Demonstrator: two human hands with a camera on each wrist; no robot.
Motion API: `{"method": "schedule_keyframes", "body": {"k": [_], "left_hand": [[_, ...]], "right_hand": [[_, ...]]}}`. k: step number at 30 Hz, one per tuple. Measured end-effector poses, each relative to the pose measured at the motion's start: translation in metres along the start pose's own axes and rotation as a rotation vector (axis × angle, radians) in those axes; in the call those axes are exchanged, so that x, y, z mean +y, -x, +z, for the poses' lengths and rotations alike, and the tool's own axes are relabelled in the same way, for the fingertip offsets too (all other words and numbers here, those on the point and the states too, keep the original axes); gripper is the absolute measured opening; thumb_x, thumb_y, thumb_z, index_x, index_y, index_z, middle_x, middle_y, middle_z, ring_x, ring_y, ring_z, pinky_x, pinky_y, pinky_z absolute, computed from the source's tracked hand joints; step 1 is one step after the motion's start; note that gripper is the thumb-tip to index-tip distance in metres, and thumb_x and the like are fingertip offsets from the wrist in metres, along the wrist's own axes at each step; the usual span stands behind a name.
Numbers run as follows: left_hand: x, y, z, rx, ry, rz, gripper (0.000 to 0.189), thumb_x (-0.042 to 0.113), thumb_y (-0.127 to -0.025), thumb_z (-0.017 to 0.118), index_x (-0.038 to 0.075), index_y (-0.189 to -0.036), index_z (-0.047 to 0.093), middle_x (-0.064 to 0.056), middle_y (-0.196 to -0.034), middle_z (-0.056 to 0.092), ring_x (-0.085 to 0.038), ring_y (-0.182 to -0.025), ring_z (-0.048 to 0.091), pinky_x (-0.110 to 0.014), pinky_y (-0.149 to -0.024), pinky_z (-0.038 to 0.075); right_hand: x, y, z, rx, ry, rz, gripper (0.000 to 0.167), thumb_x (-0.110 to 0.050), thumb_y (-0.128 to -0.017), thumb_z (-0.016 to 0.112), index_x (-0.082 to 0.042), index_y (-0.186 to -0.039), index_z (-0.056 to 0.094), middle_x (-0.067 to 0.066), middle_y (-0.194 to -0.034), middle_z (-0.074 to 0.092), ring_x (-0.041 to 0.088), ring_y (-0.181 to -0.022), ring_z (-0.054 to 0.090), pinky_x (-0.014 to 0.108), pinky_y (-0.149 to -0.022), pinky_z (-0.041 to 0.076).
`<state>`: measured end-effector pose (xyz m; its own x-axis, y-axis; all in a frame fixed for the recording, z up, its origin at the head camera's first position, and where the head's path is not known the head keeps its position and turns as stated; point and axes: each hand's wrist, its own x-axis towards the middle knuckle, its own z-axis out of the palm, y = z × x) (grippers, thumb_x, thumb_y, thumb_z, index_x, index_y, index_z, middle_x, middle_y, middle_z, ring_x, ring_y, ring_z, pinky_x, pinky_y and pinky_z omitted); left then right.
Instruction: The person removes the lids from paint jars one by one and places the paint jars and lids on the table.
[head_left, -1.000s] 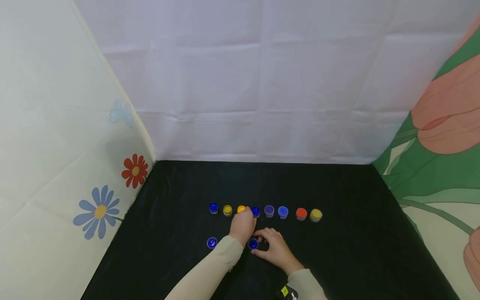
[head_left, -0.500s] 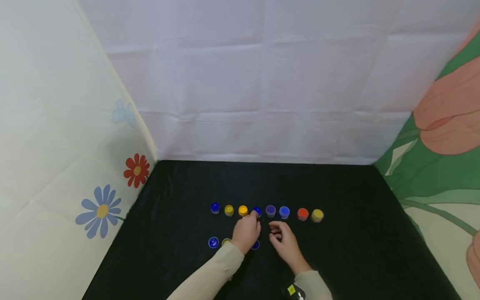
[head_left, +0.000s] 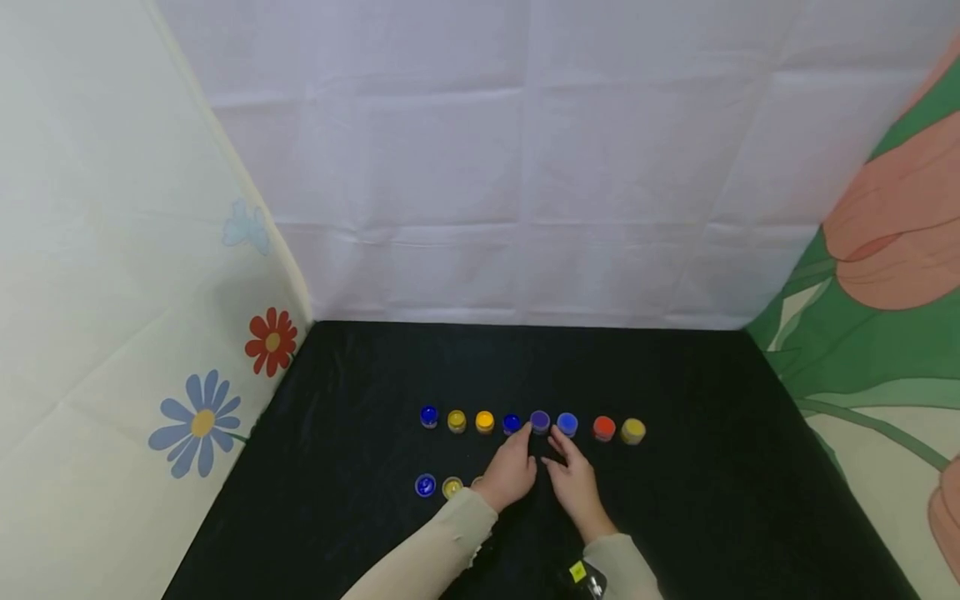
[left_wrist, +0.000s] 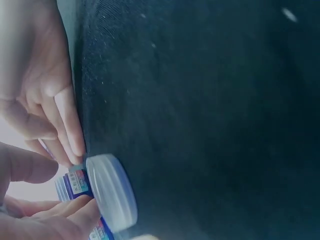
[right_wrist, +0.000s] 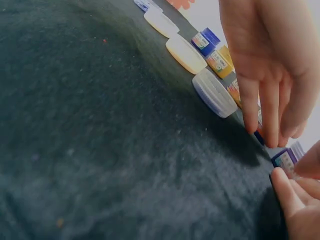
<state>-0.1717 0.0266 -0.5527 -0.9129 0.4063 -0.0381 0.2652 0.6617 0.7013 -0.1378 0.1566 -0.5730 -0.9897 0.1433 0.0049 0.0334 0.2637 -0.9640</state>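
"Ok, hands?"
"L hand [head_left: 510,473] & R hand [head_left: 577,487] both loose, nothing gripped, fingertips either side of the purple paint jar [head_left: 540,421], prob. to steady it evenly; can't tell if touching."
"Where's it? Why rows?"
"Mid worktop [head_left: 360,367], 5th from L edge. Jars [head_left: 484,422] run parallel to far edge, lids [right_wrist: 186,53] toward near edge, prob. to keep each lid w/ its jar."
"Qty?"
"8 jars: 3 blue, 3 yellow/orange, 1 purple, 1 red; 4 lids via R wrist cam."
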Motion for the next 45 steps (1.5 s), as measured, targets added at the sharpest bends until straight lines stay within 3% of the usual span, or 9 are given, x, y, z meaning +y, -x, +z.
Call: {"method": "schedule_keyframes", "body": {"k": [8, 14, 19, 23, 27, 32, 39, 45], "left_hand": [[-0.007, -0.008, 0.007, -0.005, 0.081, 0.007, 0.058, 0.000, -0.098, 0.056, -0.013, -0.150, 0.034, -0.029, -0.152, 0.042, -0.038, -0.139, 0.045, -0.048, -0.113, 0.036], [-0.007, -0.010, 0.007, 0.030, 0.166, -0.001, 0.054, -0.002, -0.097, 0.057, -0.013, -0.146, 0.039, -0.031, -0.143, 0.050, -0.038, -0.128, 0.056, -0.049, -0.106, 0.044], [-0.006, -0.007, 0.005, 0.022, 0.203, -0.016, 0.052, -0.001, -0.097, 0.058, -0.011, -0.145, 0.042, -0.029, -0.145, 0.049, -0.037, -0.128, 0.056, -0.048, -0.106, 0.045], [-0.008, -0.006, 0.004, 0.013, 0.223, -0.014, 0.045, -0.002, -0.097, 0.057, -0.009, -0.140, 0.047, -0.027, -0.142, 0.052, -0.036, -0.128, 0.057, -0.047, -0.105, 0.046], [-0.008, -0.004, -0.001, 0.008, 0.236, -0.006, 0.037, -0.003, -0.097, 0.056, -0.008, -0.133, 0.050, -0.026, -0.136, 0.055, -0.035, -0.124, 0.059, -0.046, -0.103, 0.048], [-0.009, -0.005, -0.004, 0.010, 0.213, 0.009, 0.034, -0.005, -0.095, 0.057, -0.008, -0.129, 0.053, -0.025, -0.126, 0.061, -0.035, -0.116, 0.063, -0.046, -0.098, 0.051], [-0.015, -0.011, -0.003, 0.011, 0.120, 0.030, 0.036, -0.001, -0.094, 0.062, -0.008, -0.129, 0.056, -0.017, -0.113, 0.063, -0.028, -0.105, 0.063, -0.041, -0.093, 0.053], [-0.014, -0.007, -0.005, 0.013, 0.086, 0.026, 0.032, -0.001, -0.094, 0.065, -0.007, -0.125, 0.059, -0.014, -0.107, 0.062, -0.025, -0.097, 0.061, -0.041, -0.089, 0.053]], "right_hand": [[-0.002, -0.008, 0.006, 0.041, 0.095, -0.028, 0.057, 0.016, -0.090, 0.051, 0.011, -0.146, 0.043, 0.034, -0.143, 0.049, 0.045, -0.132, 0.050, 0.048, -0.097, 0.051], [-0.002, -0.010, 0.007, 0.062, 0.069, -0.022, 0.054, 0.016, -0.090, 0.053, 0.012, -0.144, 0.046, 0.034, -0.141, 0.051, 0.045, -0.130, 0.052, 0.049, -0.096, 0.052], [0.001, -0.007, 0.007, 0.085, 0.043, -0.009, 0.050, 0.015, -0.091, 0.053, 0.010, -0.142, 0.049, 0.032, -0.139, 0.054, 0.044, -0.128, 0.053, 0.048, -0.097, 0.052], [0.002, -0.004, 0.005, 0.116, 0.012, 0.000, 0.045, 0.015, -0.092, 0.053, 0.010, -0.137, 0.053, 0.031, -0.135, 0.057, 0.043, -0.124, 0.057, 0.044, -0.095, 0.053], [0.003, -0.003, 0.002, 0.130, -0.008, 0.000, 0.043, 0.016, -0.091, 0.053, 0.011, -0.134, 0.055, 0.031, -0.131, 0.059, 0.042, -0.121, 0.059, 0.030, -0.090, 0.055], [0.005, -0.002, 0.001, 0.140, -0.008, -0.016, 0.042, 0.018, -0.089, 0.053, 0.013, -0.130, 0.057, 0.031, -0.121, 0.062, 0.041, -0.112, 0.062, 0.017, -0.081, 0.053], [0.009, -0.006, -0.004, 0.099, 0.018, -0.081, 0.036, 0.019, -0.089, 0.054, 0.015, -0.124, 0.059, 0.028, -0.114, 0.061, 0.039, -0.104, 0.064, 0.021, -0.080, 0.056], [0.014, -0.009, -0.006, 0.070, 0.004, -0.074, 0.028, 0.017, -0.091, 0.057, 0.011, -0.118, 0.064, 0.024, -0.112, 0.063, 0.033, -0.102, 0.065, 0.021, -0.082, 0.056]]}}
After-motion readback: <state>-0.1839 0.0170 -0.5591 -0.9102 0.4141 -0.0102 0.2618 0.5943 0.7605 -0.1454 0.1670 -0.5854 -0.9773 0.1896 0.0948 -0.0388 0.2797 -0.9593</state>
